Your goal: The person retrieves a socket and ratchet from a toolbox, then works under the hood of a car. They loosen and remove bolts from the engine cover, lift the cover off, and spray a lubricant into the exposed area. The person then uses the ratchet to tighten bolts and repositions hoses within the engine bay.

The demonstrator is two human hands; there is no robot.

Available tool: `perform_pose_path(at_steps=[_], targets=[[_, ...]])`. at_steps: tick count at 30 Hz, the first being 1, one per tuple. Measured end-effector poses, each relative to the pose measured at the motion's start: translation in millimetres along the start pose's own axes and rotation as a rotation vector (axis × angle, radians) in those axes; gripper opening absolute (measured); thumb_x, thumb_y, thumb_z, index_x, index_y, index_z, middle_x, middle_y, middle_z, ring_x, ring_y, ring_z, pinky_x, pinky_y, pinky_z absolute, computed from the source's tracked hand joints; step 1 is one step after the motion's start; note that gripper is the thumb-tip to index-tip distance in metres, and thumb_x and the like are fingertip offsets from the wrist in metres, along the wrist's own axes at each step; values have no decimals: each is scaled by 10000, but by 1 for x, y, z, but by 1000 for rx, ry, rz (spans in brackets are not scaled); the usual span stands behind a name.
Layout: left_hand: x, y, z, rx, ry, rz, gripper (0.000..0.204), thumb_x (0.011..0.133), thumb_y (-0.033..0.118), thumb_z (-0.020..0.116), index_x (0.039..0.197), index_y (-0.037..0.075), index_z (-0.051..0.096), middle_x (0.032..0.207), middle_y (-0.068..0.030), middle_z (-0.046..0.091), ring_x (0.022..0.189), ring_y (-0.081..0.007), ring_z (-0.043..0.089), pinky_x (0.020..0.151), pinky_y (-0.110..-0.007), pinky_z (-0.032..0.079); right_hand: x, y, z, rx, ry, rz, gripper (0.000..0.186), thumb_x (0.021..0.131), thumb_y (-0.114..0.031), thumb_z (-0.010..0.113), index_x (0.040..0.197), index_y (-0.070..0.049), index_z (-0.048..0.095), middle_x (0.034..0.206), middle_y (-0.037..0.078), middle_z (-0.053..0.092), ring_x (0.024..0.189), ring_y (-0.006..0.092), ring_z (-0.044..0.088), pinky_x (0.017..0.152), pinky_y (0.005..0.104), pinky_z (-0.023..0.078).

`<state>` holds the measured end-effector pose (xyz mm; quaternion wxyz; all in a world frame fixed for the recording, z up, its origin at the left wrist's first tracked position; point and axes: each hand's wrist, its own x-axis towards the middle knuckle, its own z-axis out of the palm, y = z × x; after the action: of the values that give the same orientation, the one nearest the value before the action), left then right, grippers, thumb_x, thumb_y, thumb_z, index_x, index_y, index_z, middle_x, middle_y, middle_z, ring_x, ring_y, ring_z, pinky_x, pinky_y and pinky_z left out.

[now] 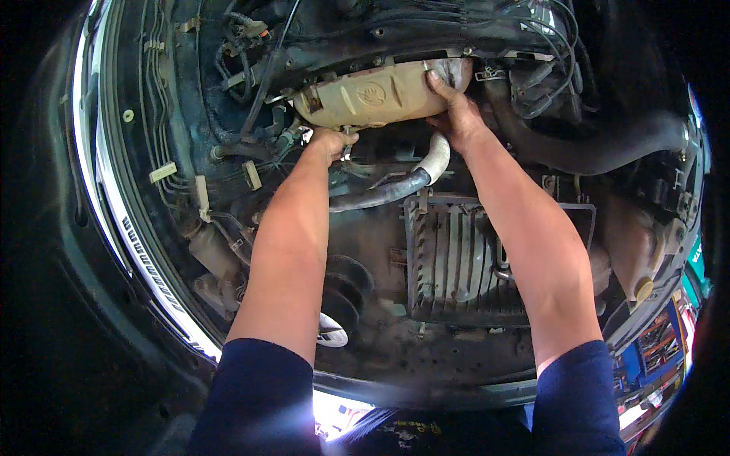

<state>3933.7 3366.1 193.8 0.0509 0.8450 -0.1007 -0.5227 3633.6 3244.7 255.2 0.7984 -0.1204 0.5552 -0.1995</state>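
A tan, stamped metal exhaust heat shield sits across the far side of the engine bay, its lower edge toward me. My right hand grips the shield's right end, thumb lying on its face and the other fingers tucked underneath. Under the shield's lower left edge, my left hand is closed with its fingers curled. A small shiny metal piece shows beside its thumb; what the fingers hold is hidden. Just below the right hand runs a hose with a pale wrapped section.
An open air filter box with a ribbed inside lies between my forearms. A thick black hose curves to the right. A plastic reservoir with a tan cap stands at right. Thin pipes and wiring line the left fender side.
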Motion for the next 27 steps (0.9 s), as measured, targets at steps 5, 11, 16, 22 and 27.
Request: perform_pose_path(at_steps=[5, 11, 16, 22, 27], targets=[[-16, 1, -2, -78, -75, 28, 301, 958, 140, 804, 1232, 89, 693, 1101, -61, 758, 997, -223, 727, 869, -410, 578, 0, 1, 5, 44, 33, -70, 939, 748, -572, 922, 1425, -17, 583, 1361, 121, 652, 1178, 271, 605, 954, 421, 489], [-31, 7, -5, -13, -134, 2, 328, 1047, 269, 704, 1287, 53, 646, 1163, -58, 732, 1046, -212, 717, 926, -395, 559, 1, 4, 5, 80, 58, -69, 963, 748, -537, 935, 1451, 0, 555, 1397, 127, 633, 1239, 290, 602, 1015, 438, 479], [-33, 13, 0, 55, 15, 27, 488, 921, 314, 855, 1306, 83, 663, 1153, -40, 724, 942, -200, 667, 881, -377, 546, 0, 4, 6, 49, 29, -90, 976, 740, -536, 941, 1456, 6, 558, 1381, 143, 645, 1246, 297, 601, 1028, 452, 477], [-25, 13, 2, 29, 79, 21, 458, 883, 218, 890, 1243, 41, 669, 1143, -74, 700, 953, -230, 669, 815, -395, 587, 0, 4, 6, -21, 34, -66, 997, 777, -606, 889, 1480, -1, 523, 1418, 142, 609, 1232, 277, 593, 999, 411, 492], [-23, 10, -3, -106, -30, -14, 410, 980, 205, 791, 1315, 42, 622, 1205, -96, 708, 1039, -259, 692, 894, -418, 611, -4, 0, 8, -11, 65, -78, 975, 764, -582, 909, 1450, 22, 568, 1405, 161, 635, 1220, 291, 613, 1008, 437, 489]])
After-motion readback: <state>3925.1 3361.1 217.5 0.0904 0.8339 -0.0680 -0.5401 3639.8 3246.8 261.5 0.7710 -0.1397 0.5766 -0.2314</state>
